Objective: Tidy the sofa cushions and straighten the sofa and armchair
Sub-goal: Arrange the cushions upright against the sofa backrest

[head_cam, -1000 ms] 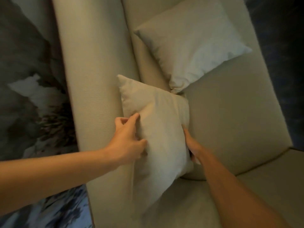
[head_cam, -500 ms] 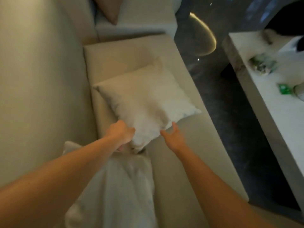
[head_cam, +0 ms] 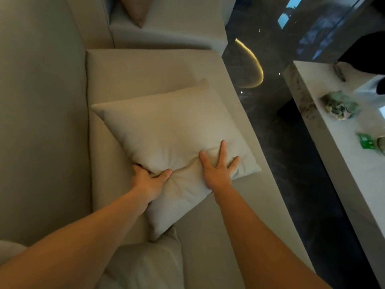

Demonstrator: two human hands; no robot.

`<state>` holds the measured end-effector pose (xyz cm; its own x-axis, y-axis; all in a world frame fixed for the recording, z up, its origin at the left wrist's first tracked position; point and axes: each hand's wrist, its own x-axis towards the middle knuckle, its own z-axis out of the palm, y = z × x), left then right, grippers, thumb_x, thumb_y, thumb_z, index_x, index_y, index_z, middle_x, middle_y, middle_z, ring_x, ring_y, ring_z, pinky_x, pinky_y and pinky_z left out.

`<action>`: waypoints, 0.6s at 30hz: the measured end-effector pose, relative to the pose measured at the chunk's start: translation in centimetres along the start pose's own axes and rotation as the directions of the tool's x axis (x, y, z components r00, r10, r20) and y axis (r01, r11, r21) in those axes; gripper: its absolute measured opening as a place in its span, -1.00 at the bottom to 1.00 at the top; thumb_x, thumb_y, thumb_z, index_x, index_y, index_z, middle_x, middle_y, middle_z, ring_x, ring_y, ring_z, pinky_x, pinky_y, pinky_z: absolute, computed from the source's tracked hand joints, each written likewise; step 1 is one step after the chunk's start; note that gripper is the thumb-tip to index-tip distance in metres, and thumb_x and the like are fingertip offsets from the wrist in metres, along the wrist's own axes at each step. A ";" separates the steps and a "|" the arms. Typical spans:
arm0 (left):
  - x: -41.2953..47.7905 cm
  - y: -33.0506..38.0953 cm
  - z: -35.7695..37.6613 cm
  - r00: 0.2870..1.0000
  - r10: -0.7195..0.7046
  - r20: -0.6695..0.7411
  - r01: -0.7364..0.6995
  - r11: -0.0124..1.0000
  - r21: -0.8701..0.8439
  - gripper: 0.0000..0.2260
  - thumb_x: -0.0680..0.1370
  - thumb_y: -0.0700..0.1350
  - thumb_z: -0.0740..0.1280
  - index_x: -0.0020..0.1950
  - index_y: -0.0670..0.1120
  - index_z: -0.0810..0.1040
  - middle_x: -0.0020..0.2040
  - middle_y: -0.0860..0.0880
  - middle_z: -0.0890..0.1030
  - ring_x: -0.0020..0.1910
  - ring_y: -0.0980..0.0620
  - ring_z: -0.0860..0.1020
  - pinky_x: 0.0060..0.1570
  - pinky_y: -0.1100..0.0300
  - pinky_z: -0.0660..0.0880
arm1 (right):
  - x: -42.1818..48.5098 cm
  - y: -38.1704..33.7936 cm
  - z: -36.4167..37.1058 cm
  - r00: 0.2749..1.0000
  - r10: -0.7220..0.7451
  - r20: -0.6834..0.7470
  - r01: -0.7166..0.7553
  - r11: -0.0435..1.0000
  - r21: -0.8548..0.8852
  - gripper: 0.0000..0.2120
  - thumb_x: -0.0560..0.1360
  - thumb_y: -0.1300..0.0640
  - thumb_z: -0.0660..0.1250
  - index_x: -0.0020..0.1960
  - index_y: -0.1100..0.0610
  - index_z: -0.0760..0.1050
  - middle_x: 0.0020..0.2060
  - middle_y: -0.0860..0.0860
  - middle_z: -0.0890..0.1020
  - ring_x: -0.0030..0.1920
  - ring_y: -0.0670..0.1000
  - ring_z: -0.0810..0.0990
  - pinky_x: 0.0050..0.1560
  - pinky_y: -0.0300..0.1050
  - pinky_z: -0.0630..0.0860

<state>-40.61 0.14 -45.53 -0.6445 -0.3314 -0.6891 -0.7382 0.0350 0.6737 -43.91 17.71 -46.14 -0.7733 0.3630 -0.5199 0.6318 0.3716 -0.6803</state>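
Note:
A square beige cushion lies tilted on the sofa seat, its far-left corner against the backrest. My left hand grips its near-left edge, thumb on top and fingers tucked under. My right hand presses flat on the near-right part with fingers spread, denting the fabric. A second beige cushion sits just below, partly hidden by my left forearm.
A brown cushion rests on the adjoining seat section at the top. To the right, dark glossy floor separates the sofa from a white low table carrying a green packet and a greenish ornament.
The view swung from the first cushion to the second. Both hands left the first cushion, reached forward, and now rest on the second one, left gripping, right pressing.

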 end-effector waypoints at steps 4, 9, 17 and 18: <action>-3.3 6.6 -1.7 0.962 0.226 -0.154 -0.211 0.971 0.109 -0.42 0.36 0.06 0.53 0.25 -0.07 0.36 0.21 -0.12 0.56 0.16 -0.19 0.53 0.16 -0.01 0.47 | -0.7 -4.1 -1.4 0.995 0.099 0.032 -0.102 0.988 0.119 -0.18 0.37 -0.40 0.36 0.49 -0.43 -0.01 0.60 0.01 -0.15 0.48 0.34 0.17 0.33 0.42 0.37; -8.2 17.2 -5.4 0.866 0.461 -0.196 -0.331 0.820 0.467 -0.49 0.42 -0.01 0.41 0.27 -0.13 0.30 0.23 -0.20 0.44 0.15 -0.27 0.50 0.00 0.00 0.44 | -3.7 -10.5 -0.4 0.892 0.255 0.372 -0.396 0.837 0.377 -0.32 0.41 -0.35 0.39 0.45 -0.18 0.31 0.41 0.12 0.41 0.25 0.33 0.48 -0.01 0.45 0.59; -9.4 18.3 -20.3 0.909 0.300 -0.289 -0.069 0.792 0.606 -0.45 0.46 -0.10 0.38 0.40 -0.13 0.28 0.36 -0.26 0.35 0.32 -0.31 0.35 0.26 -0.12 0.34 | -13.8 -17.3 10.5 0.819 0.206 0.536 -0.431 0.837 0.336 -0.36 0.57 -0.19 0.27 0.56 -0.12 0.11 0.55 0.07 0.17 0.24 0.38 0.40 0.02 0.44 0.58; -9.7 17.4 -21.5 0.917 0.297 -0.266 -0.085 0.797 0.598 -0.48 0.45 -0.12 0.36 0.37 -0.13 0.31 0.33 -0.27 0.39 0.29 -0.32 0.38 0.25 -0.12 0.36 | -14.5 -17.5 10.9 0.831 0.193 0.521 -0.404 0.854 0.328 -0.38 0.59 -0.16 0.24 0.57 -0.12 0.08 0.56 0.06 0.14 0.33 0.39 0.34 0.04 0.45 0.57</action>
<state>-42.96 -16.36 -21.36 -0.7572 -0.5445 -0.3607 -0.6530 0.6194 0.4358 -44.34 -3.35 -32.28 -0.5490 -0.0720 -0.8327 0.8342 -0.1090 -0.5406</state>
